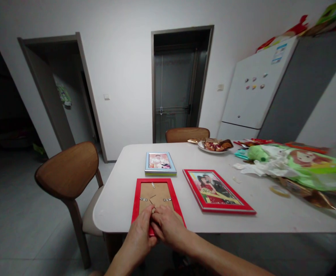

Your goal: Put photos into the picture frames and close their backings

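A red picture frame [137, 197] lies face down at the table's near edge. Its brown backing board [159, 190] shows small metal clips at the top and both sides, and a thin dark stand or slit near the middle. My left hand [142, 229] is closed around the frame's near edge. Pressed against it, my right hand [169, 226] has its fingers bent at the same edge. Both hands cover the near part of the board, and what the fingertips touch there is hidden. To the right lies a second red picture frame [195, 197], face up with a photo.
A light blue picture frame [146, 165] lies face up behind. Farther back on the white table [122, 172] stands a plate of food [213, 150]. Green bags and tissues [267, 163] crowd the right side, with a tape roll [279, 191]. A wooden chair [70, 168] stands left.
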The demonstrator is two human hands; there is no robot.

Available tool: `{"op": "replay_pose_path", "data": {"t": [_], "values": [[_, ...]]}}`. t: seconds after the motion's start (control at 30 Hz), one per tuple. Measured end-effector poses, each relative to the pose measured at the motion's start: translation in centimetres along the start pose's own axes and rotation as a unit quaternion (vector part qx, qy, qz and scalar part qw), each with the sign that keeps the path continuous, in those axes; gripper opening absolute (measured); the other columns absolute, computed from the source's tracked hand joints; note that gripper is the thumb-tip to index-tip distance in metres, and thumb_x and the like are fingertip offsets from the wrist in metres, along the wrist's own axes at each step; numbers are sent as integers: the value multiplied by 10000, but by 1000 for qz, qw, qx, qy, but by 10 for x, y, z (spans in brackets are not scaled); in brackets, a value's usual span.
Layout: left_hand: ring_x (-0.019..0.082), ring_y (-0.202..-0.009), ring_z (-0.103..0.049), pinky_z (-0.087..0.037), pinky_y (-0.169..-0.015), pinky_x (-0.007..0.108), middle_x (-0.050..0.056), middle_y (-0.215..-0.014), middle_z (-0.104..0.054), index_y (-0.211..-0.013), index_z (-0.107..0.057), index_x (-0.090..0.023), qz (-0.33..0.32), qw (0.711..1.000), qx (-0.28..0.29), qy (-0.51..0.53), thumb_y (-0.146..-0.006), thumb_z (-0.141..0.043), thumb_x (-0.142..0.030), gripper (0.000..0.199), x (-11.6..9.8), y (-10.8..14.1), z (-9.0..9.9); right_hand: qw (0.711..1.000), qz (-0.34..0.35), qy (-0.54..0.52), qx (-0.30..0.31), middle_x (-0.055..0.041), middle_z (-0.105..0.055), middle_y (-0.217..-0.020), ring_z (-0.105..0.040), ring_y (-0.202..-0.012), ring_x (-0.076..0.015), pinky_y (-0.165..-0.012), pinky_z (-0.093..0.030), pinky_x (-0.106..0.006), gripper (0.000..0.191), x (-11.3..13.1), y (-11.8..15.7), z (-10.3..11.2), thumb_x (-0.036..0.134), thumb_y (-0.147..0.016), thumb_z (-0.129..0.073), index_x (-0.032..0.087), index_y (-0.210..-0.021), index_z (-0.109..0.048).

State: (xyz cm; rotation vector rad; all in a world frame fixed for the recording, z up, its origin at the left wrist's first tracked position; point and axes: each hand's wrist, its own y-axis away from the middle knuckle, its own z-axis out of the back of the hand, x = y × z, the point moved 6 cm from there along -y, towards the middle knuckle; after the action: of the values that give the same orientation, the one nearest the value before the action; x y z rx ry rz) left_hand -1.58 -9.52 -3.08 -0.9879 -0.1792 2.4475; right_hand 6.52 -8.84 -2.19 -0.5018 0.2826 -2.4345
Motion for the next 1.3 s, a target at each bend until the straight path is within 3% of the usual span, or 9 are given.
{"op": "replay_pose_path", "data": {"t": [0.17,0.57,0.73,0.83,0.97,1.07,1.13,1.2,1.3], "values": [[219,-1153,-385,-342,-956,398,135,-1265,-397,-1228,-262,-142,-16,1000,-16,-3,-537,-503,-36,739,2,1,0,999,-52,-6,-17,-63,-541,-869,-449,-823,-169,-727,-344,-291,173,-7,3,1,215,-749,-451,167,-880,-554],[231,-1146,-394,-347,-942,423,125,-1270,-397,-1249,-249,-179,0,1000,-3,-19,-529,-516,-56,778,6,-1,-1,999,35,-36,16,-34,-542,-758,-422,-781,-162,-702,-344,-295,128,1,5,13,163,-713,-465,175,-660,-581],[251,-1172,-356,-331,-956,420,141,-1291,-372,-1242,-281,-135,18,994,29,-102,-499,-534,-42,790,-2,1,-7,989,15,-147,-26,-33,-570,-781,-472,-801,-147,-736,-367,-281,197,-4,9,20,133,-733,-421,182,-684,-605],[270,-1184,-335,-321,-958,435,143,-1284,-387,-1182,-389,-125,15,981,49,-187,-534,-513,-24,667,-10,2,-16,964,-68,-238,-93,-51,-583,-837,-510,-814,-144,-751,-392,-271,226,-28,15,34,155,-745,-395,176,-751,-619],[249,-1149,-393,-352,-937,423,107,-1219,-478,-1000,-534,-162,-29,973,29,-225,-645,-426,-16,398,-21,2,-16,896,-216,-331,-202,-87,-582,-912,-524,-856,-178,-734,-418,-294,239,-79,35,49,248,-716,-430,153,-856,-599],[244,-1111,-440,-375,-915,424,103,-1194,-502,-988,-524,-177,-61,985,-44,-152,-659,-426,-44,369,-35,-1,5,802,-319,-442,-245,-79,-593,-843,-544,-707,-156,-609,-433,-271,277,-102,51,41,286,-680,-461,146,-893,-568],[232,-1082,-467,-382,-906,413,101,-1185,-507,-1036,-485,-181,-48,991,-118,-38,-687,-425,-82,368,-47,-4,26,735,-345,-537,-228,-47,-591,-755,-530,-584,-121,-531,-416,-245,292,-95,53,27,293,-663,-498,148,-912,-549],[222,-1017,-515,-415,-863,393,96,-1124,-545,-1045,-456,-182,2,976,-180,120,-749,-418,-162,299,-57,-8,41,672,-341,-634,-174,-27,-590,-701,-528,-533,-106,-493,-403,-229,313,-72,46,9,328,-666,-535,144,-919,-537],[202,-867,-585,-467,-763,355,75,-954,-610,-986,-443,-174,58,902,-204,375,-800,-409,-301,228,-74,-17,41,577,-303,-746,-139,-36,-621,-716,-574,-593,-131,-532,-433,-248,343,-37,31,-2,410,-701,-525,142,-914,-534]]}}
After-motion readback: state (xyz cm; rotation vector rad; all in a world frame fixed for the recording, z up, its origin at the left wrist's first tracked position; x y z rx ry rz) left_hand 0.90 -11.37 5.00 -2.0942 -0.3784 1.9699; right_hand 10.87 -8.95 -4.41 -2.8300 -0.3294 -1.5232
